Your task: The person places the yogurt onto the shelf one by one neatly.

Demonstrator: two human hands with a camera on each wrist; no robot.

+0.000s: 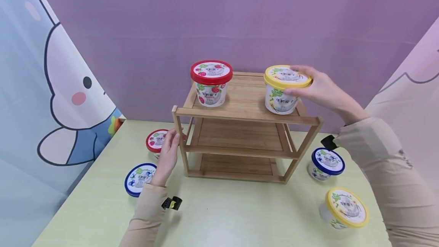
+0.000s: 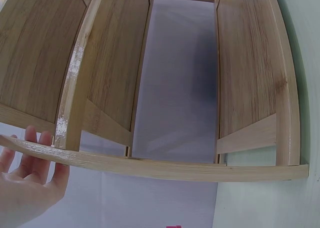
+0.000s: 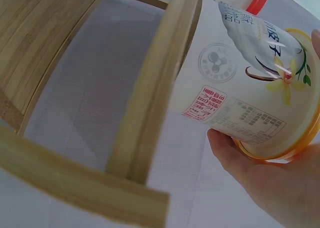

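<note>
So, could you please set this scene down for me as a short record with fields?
Setting: pale green table, purple backdrop
Rack: three-tier wooden shelf
Top tier: red-lidded tub at left, yellow-lidded tub at right
Right hand: grips the yellow-lidded tub by its lid
Left hand: fingers against the shelf's front left post
Table, left: red-lidded cup, blue-lidded cup
Table, right: blue-lidded pot, yellow-lidded pot
</note>
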